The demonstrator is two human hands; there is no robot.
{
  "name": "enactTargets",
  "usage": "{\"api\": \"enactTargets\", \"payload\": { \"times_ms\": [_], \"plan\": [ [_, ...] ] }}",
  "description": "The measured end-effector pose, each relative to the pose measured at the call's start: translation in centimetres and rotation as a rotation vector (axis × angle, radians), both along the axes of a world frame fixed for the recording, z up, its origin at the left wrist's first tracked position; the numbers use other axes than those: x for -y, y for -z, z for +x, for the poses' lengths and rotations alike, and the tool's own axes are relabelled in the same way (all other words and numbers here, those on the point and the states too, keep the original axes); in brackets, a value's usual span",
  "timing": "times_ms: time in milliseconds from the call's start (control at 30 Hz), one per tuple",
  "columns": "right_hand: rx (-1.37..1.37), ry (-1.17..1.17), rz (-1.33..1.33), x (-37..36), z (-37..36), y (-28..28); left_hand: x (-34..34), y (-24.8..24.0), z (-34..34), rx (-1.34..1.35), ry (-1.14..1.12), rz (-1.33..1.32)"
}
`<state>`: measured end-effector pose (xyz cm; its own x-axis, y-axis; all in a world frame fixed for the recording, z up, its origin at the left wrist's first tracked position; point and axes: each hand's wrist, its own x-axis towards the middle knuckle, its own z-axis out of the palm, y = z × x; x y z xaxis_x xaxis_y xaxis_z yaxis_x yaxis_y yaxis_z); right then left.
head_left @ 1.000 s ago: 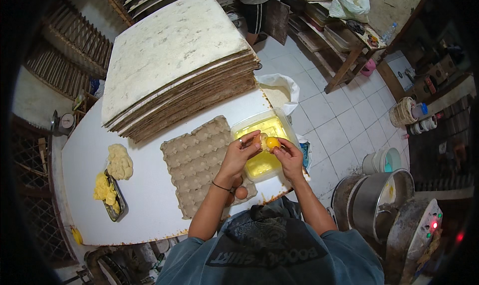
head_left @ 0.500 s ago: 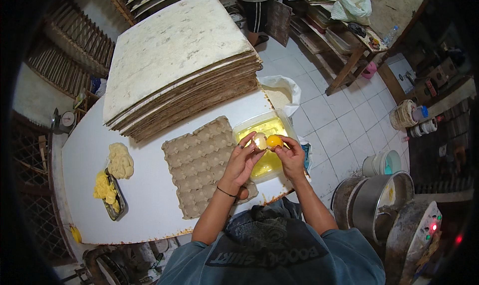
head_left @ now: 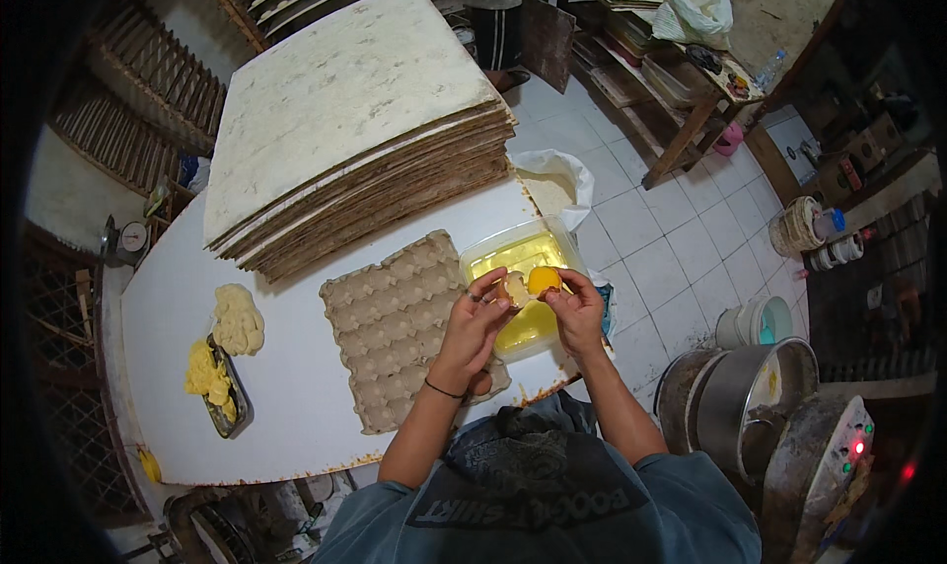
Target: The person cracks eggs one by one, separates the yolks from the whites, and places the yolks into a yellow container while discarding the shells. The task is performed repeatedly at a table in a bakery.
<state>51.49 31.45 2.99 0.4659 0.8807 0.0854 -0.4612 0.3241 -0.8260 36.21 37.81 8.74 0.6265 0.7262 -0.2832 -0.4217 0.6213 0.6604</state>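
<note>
Over a clear plastic tub [head_left: 477, 250] of yellowish egg white, both my hands hold halves of a cracked egg. My left hand [head_left: 475, 325] pinches one eggshell half [head_left: 516, 289], tilted with its open side toward the other. Between the fingers of my right hand [head_left: 580, 313] is the second half, its shell mostly hidden, with an orange-yellow egg yolk [head_left: 544, 280] in it. The two halves are close together. Beside the tub lies a grey cardboard egg tray [head_left: 385, 312] with many bare cups. A brown egg [head_left: 479, 382] sits in it by my left wrist.
A tall stack of floured boards [head_left: 360, 120] stands on the white table [head_left: 296, 406]. At left are a dough lump [head_left: 238, 319] and a dark tin of yellow fat [head_left: 219, 391]. An open white sack [head_left: 554, 184] and a metal mixer bowl [head_left: 755, 396] stand right. Another person [head_left: 493, 21] is beyond.
The shell half in my left hand has tipped toward the right one and now shows more of its brown outside. The yolk stays at my right hand; both hands have barely moved.
</note>
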Motion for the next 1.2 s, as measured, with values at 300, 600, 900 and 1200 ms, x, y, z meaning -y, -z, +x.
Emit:
{"api": "enactTargets", "payload": {
  "times_ms": [300, 600, 900, 1200],
  "plan": [
    [-0.025, 0.011, -0.015, -0.1, 0.1, 0.3, 0.9, -0.1, -0.6, 0.002, 0.038, 0.046],
    [-0.006, 0.031, 0.000, -0.4, 0.8, 0.6, 1.2, -0.5, -1.4, -0.096, 0.046, 0.490],
    [0.094, 0.016, -0.013, -0.2, 2.2, -0.4, 0.0, 0.1, -1.2, -1.021, 0.174, 1.387],
    [0.074, 0.014, -0.006, 0.3, 2.6, -1.2, -0.3, 0.7, 0.4, -1.026, 0.033, 1.449]
  ]
}}
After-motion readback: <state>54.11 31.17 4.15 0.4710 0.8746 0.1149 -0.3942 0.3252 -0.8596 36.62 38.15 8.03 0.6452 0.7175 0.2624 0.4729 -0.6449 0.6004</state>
